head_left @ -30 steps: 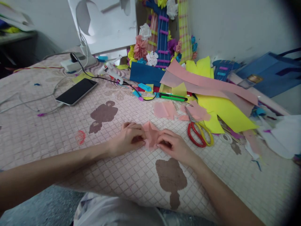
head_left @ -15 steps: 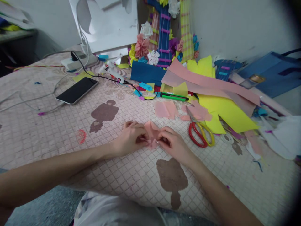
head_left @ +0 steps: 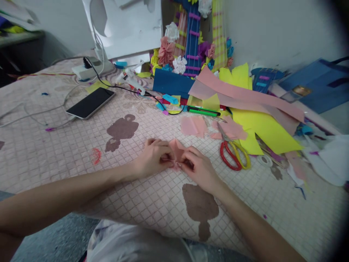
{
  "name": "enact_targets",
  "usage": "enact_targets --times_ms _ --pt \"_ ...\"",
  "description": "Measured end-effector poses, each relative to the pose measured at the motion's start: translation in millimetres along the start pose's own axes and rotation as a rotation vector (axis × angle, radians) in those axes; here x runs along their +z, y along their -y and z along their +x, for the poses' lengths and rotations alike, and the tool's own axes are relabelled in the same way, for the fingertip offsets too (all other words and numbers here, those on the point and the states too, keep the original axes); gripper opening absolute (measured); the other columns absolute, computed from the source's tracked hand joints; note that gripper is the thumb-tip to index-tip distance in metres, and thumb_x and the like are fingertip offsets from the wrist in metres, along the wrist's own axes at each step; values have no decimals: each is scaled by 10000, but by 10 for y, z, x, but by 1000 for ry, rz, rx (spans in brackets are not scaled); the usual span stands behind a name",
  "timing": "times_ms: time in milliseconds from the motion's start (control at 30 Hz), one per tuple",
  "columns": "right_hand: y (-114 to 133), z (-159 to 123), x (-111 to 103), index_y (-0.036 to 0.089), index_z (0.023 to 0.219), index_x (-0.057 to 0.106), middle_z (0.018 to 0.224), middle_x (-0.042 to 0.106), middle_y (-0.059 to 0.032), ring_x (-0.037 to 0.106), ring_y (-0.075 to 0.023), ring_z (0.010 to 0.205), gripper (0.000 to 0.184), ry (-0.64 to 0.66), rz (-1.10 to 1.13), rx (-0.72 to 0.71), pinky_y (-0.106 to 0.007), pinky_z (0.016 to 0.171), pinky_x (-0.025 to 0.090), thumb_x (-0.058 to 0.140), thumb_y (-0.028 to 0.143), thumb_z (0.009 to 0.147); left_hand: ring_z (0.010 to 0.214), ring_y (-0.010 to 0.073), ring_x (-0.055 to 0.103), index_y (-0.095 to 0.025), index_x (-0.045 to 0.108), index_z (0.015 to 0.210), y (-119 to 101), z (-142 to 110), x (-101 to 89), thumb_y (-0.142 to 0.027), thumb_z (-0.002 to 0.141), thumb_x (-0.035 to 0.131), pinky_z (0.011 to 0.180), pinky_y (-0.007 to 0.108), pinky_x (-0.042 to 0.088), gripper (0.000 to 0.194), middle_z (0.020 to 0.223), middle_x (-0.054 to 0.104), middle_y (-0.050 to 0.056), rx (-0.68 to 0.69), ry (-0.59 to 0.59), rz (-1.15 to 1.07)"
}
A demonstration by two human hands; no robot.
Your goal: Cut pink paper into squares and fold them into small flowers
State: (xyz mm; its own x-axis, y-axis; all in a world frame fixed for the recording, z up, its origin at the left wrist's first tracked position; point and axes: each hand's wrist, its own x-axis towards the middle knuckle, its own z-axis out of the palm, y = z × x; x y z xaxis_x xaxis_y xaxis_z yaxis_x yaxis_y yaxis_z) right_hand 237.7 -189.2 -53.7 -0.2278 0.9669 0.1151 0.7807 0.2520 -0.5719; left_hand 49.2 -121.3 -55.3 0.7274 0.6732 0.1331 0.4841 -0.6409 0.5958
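Marks on the white glue gun, at the far side, are too small and blurred to be read. At the far right, a little round pot with a gold lid is seen, and what is kept in it cannot be told. A blue bag is seen just behind it, with its inside hidden.

A small folded piece of pink paper is held near the middle of the patterned tablecloth. Its left side is pinched by the left hand, and its right side is pinched by the right hand. The fingers of both hands are kept narrow on the paper, and parts of it are covered by them. A pointed top is left showing between the hands, aimed at the far side. The near edge is bunched up between the thumbs.

To the right, scissors with one red and one yellow handle are laid down, with their blades by some pink scraps. At the far left, a black plug is pushed into a white power strip.
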Motion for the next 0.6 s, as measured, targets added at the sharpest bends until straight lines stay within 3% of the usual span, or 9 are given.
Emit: enact_targets --times_ms 333,600 --pt "9 -10 20 206 779 547 857 547 -9 536 -125 714 90 -49 -1 4 -254 631 410 567 123 807 911 194 558 -197 635 777 21 26 -19 -281 713 696 881 403 278 122 844 646 0 -10 7 -47" --pt "1 -20 16 209 778 550 850 543 -10 532 -126 709 81 -39 15 6 -257 627 413 561 140 817 879 181 557 -189 645 769 45 39 -66 -285 796 616 872 393 291 103 825 639 3 23 44 -78"
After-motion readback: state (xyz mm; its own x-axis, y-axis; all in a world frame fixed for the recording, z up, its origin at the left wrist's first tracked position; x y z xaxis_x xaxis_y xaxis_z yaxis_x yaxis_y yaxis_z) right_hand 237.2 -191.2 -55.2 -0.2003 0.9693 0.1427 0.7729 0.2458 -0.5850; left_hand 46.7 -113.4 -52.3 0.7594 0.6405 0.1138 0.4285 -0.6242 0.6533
